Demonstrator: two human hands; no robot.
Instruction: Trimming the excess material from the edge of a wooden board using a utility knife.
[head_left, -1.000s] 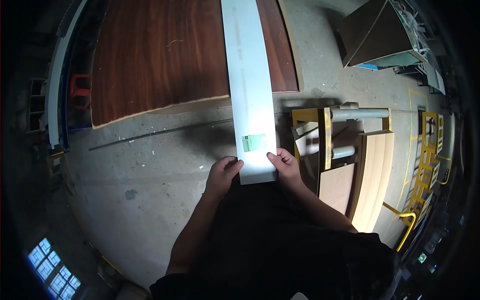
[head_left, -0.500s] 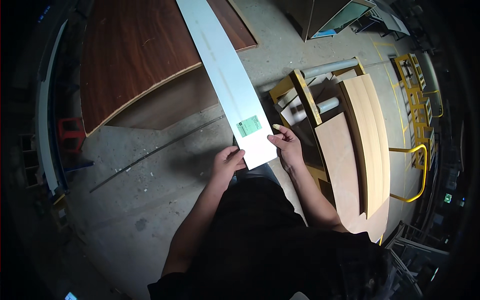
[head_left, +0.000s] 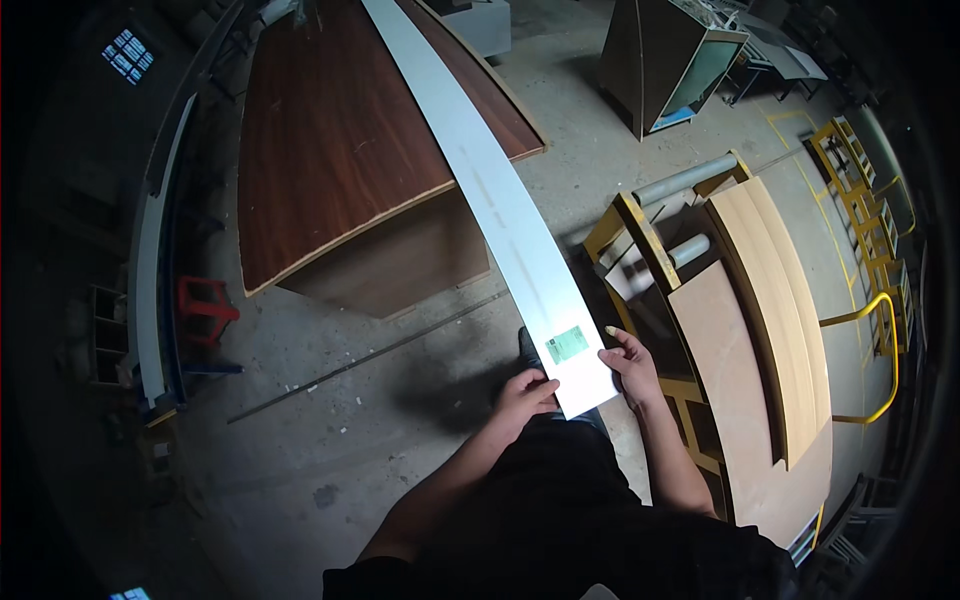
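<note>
Person in a black shirt has a long white board (head_left: 485, 195) by its near end, one hand on each long edge. The left hand (head_left: 524, 402) is pinched shut on the left edge near the corner, thumb lying on the top face and fingers curled in under it; how the tips sit underneath is hidden. The right hand (head_left: 634, 372) grips the right edge a bit farther up, thumb pressed on top, index finger sticking out loosely past the edge. Can't really tell how much the rest of those fingers are supporting.

There's a green label (head_left: 567, 345) stuck on the board between the hands, just up from the end. The board slants away to the upper left, and its far part lies over a dark wood-grain tabletop (head_left: 340, 140), while the near end hangs out over the floor by the person's body.

Off to the right there's a yellow frame with grey rollers (head_left: 684, 180), right next to some pale wood boards (head_left: 775, 300). Over on the left, a red stool (head_left: 206, 310) sits near a thin dark bar (head_left: 370, 355) on the concrete.
</note>
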